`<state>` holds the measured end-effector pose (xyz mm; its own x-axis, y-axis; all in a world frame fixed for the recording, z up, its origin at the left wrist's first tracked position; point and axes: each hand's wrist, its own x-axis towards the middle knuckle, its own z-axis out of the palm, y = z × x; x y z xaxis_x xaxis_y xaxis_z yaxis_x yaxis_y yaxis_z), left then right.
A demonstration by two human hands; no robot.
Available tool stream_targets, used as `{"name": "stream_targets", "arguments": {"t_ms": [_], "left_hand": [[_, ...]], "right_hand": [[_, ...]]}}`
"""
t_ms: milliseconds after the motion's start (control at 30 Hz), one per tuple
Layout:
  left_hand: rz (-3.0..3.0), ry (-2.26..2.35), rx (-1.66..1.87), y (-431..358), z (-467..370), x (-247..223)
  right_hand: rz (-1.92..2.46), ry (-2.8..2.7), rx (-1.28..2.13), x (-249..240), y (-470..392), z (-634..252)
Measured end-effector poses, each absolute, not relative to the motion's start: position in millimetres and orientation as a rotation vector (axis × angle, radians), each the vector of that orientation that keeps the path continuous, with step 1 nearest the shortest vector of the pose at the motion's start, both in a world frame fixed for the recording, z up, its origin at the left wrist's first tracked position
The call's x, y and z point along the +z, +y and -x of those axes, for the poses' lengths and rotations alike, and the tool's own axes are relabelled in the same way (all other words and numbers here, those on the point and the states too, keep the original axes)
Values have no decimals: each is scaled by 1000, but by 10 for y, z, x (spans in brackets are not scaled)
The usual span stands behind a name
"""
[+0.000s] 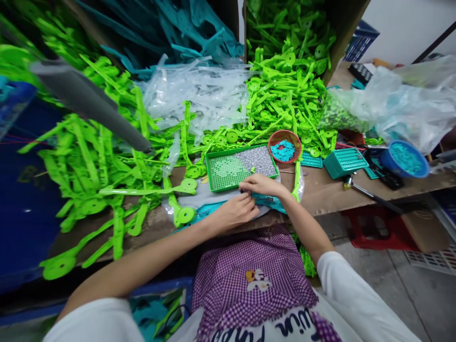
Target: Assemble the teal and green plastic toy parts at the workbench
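Near the centre of the frame, the left hand (238, 210) is curled closed on a long teal part (272, 202) lying at the front edge of the desk (317, 192). The right hand (261, 184) bends its fingers over the same spot, by a small dark piece (243, 191); whether it grips that cannot be told. Just beyond sits a green tray (209, 175), with a red basket (271, 136) at its upper right corner.

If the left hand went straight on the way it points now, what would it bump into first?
Probably the right hand, around its wrist, close ahead of the left hand. Depth is unclear, though: it might pass underneath, over the teal part.
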<state>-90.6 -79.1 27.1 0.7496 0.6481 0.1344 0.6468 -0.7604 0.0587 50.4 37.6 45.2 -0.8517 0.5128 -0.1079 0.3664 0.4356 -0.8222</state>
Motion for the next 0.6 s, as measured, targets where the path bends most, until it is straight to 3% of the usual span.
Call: {"name": "stream_targets", "arguments": {"t_ms": [133, 333, 467, 600], "left_hand": [[-2384, 1373, 275, -633, 941, 330], [-1281, 1310, 631, -478, 1016, 180], [-1027, 1236, 751, -630, 1035, 62], [-1378, 1376, 934, -872, 950, -42]], "right_hand": [[1049, -2182, 818, 440, 107, -771], [798, -2384, 337, 32, -560, -931], [804, -2421, 410, -79, -583, -856], [1109, -2179, 792, -12, -397, -897]]}}
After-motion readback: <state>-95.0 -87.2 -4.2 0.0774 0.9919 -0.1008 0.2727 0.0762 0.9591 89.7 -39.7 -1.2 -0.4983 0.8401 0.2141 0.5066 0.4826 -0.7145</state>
